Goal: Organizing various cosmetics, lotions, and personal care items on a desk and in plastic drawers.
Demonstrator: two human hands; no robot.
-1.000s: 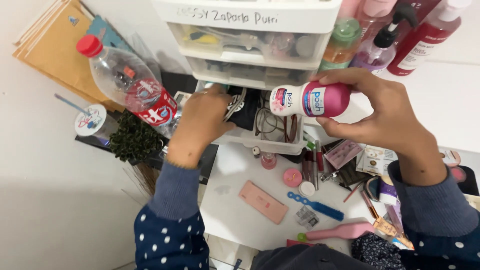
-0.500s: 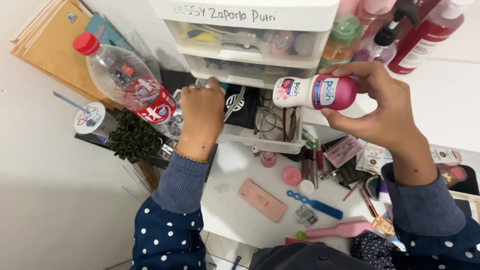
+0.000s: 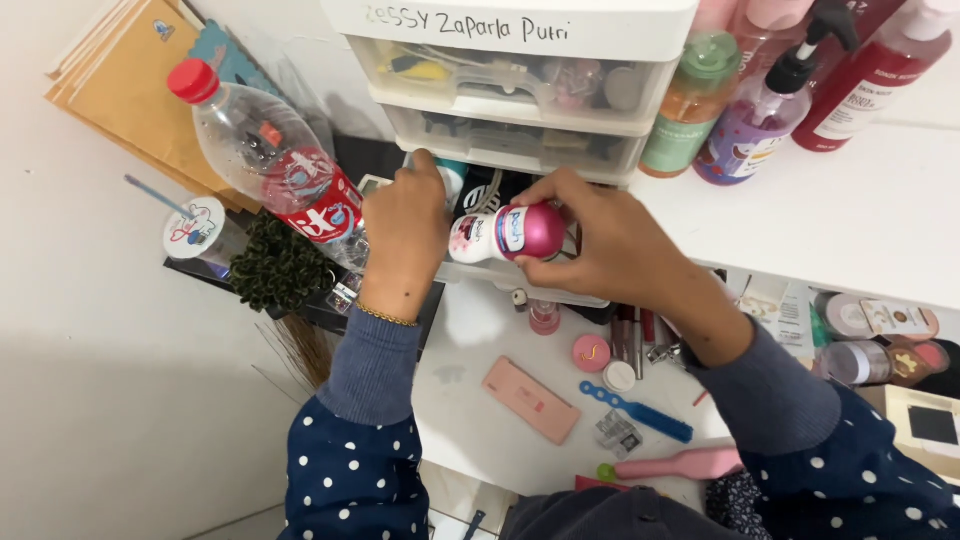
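Right now the person's right hand point(image 3: 620, 240) is closed around a small roll-on bottle point(image 3: 505, 233) with a white body and a pink cap, holding it sideways with the cap end against the fingers and the white end pointing toward the other hand. That bottle hangs just above the pulled-out bottom drawer point(image 3: 520, 280) of a white plastic drawer unit point(image 3: 520, 60), and nearly touches the left hand point(image 3: 405, 240). The left hand reaches into the same drawer, fingers curled down over something teal-topped point(image 3: 452, 175); I cannot tell whether it grips it or only rests on it. A thin gold bracelet point(image 3: 385, 316) sits on that wrist, and both sleeves are blue with dark polka-dot cloth above. Just outside the left hand leans a clear plastic bottle point(image 3: 270, 160) with a red cap and red label, and below it lie a dark green scrunchie point(image 3: 280, 268) and a lidded cup with a straw point(image 3: 195, 225). Beyond the right hand, on a white shelf point(image 3: 820, 220), stand several pump and lotion bottles point(image 3: 750, 120). Beneath both hands, nearer the person, the white tabletop point(image 3: 470, 400) carries a pink flat case point(image 3: 530, 400), a blue comb point(image 3: 635, 410), a pink brush point(image 3: 680, 463), a round pink pot point(image 3: 590, 352) and a scatter of lipsticks point(image 3: 632, 335).
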